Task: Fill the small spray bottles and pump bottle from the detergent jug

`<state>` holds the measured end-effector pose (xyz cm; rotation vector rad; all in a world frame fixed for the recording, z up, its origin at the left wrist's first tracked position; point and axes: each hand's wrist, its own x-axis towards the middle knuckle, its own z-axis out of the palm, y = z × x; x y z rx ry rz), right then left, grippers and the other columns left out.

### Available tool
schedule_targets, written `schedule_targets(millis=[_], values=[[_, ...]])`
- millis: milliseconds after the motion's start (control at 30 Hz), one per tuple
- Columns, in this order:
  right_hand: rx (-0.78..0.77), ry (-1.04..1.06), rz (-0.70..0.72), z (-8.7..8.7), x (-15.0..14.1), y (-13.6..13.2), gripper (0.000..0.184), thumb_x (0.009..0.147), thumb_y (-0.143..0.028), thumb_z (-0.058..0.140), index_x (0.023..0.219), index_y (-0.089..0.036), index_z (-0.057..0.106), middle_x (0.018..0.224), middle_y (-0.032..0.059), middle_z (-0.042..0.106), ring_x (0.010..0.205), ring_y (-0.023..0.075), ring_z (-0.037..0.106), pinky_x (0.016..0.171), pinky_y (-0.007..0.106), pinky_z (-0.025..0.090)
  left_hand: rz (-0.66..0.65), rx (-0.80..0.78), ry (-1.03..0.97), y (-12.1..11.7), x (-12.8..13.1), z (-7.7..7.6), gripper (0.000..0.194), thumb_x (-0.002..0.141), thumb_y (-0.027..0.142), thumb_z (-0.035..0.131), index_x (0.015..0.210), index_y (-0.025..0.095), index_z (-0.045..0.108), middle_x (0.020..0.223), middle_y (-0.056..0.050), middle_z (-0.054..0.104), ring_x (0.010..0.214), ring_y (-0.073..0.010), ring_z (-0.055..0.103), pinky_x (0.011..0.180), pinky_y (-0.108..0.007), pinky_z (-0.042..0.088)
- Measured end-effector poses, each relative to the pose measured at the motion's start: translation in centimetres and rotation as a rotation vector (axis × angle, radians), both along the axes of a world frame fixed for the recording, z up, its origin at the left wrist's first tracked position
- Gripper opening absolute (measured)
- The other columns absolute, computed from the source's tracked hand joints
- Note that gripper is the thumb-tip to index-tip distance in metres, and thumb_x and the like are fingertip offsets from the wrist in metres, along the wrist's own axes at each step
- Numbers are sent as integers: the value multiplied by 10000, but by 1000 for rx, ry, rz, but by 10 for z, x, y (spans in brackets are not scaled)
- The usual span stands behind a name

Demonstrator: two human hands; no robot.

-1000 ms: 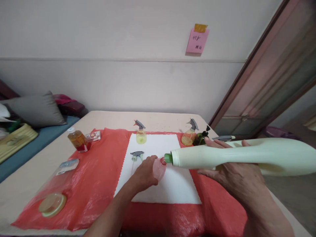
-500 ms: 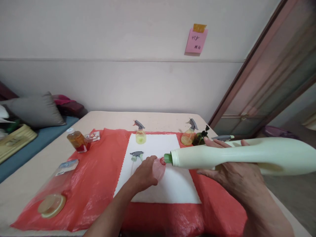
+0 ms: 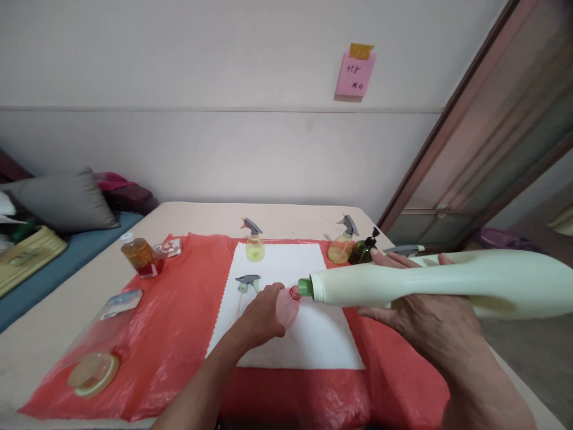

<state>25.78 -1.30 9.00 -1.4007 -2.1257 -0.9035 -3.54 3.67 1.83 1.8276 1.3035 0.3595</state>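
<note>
My left hand [image 3: 264,319] is closed around a small pink translucent bottle [image 3: 289,309], its open neck tilted to the right over the white cloth. In my right hand [image 3: 416,316] lies a large pale green jug [image 3: 434,279], tipped onto its side. The jug's green spout [image 3: 305,287] meets the mouth of the pink bottle; whether liquid flows I cannot tell. A loose grey trigger spray head [image 3: 248,279] with a thin tube rests on the white cloth [image 3: 308,352], left of the pink bottle.
Two spray bottles, one yellowish [image 3: 255,246] and another [image 3: 341,246], stand at the back. Beside the second is a dark pump bottle [image 3: 363,251]. An amber bottle [image 3: 141,257] and a round lidded container [image 3: 94,373] sit left on the red plastic sheet [image 3: 179,334].
Almost nothing differs. The pink bottle and the jug's spout keep their place against each other, and both hands hold the same grip.
</note>
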Motion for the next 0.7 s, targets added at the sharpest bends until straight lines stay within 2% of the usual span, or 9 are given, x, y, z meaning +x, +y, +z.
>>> schedule_targets(millis=[167,300,433,700], values=[[3,-23,-6,0,0,0,711,898,-665,480,1417,-180,434,1242,136,667,1124,351,631,1152,644,196,-16,39,15,0,0,-1,671,605,157,690,1238,218,476,1197,-91,558,1063,-276,536,755,-304,429],[-5,-27,-14,0,0,-1,739,894,-705,433,1393,-161,455,1238,151,664,1129,366,624,1142,660,196,-11,51,33,1,-1,-5,637,619,189,701,1216,222,481,1148,-77,566,1023,-270,546,744,-308,423],[-2,-37,-13,-1,1,-1,734,889,-675,486,1416,-168,430,1252,147,657,1135,366,623,1147,656,199,-19,55,22,2,-2,-7,611,613,182,700,1185,224,489,1127,-72,568,988,-253,552,723,-295,415],[-24,-46,-18,-1,2,-1,692,906,-690,424,1377,-184,464,1249,145,664,1141,370,620,1159,651,168,-25,61,7,3,-4,-7,616,618,214,706,1191,227,483,1113,-66,563,999,-253,542,723,-295,414]])
